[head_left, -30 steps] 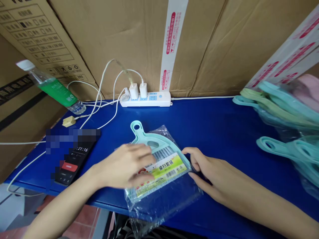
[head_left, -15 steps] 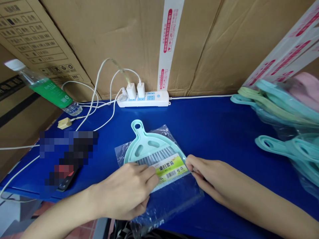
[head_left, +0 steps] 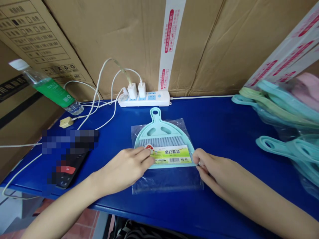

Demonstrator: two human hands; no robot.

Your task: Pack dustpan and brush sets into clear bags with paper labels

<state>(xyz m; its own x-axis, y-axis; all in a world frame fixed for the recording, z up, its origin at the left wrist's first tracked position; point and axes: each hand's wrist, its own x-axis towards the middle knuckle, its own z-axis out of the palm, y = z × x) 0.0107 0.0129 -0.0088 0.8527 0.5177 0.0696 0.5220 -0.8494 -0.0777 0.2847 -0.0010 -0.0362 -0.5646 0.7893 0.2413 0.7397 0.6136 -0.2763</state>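
Observation:
A light teal dustpan and brush set [head_left: 161, 131] lies in a clear plastic bag [head_left: 169, 181] on the blue table. Its handle points away from me, and grey bristles show above a yellow-green label [head_left: 174, 153]. My left hand [head_left: 129, 169] is closed at the set's left side, fingers curled over the label's left end; its fingertips are partly hidden. On the opposite side my right hand [head_left: 206, 162] pinches the lower right corner of the bagged dustpan. The loose end of the bag lies flat toward me.
More bagged dustpan sets in teal, green and pink [head_left: 286, 103] are heaped at the right, with another teal one [head_left: 281, 146] nearer. A white power strip [head_left: 144, 99] with cables stands against the cardboard. A water bottle [head_left: 53, 91] leans at the left, behind a partly pixelated black device [head_left: 72, 169].
The dustpan set has turned upright and shifted right and away from me, its handle nearer the power strip. Both hands moved with it, and the bag's loose end now lies on the table.

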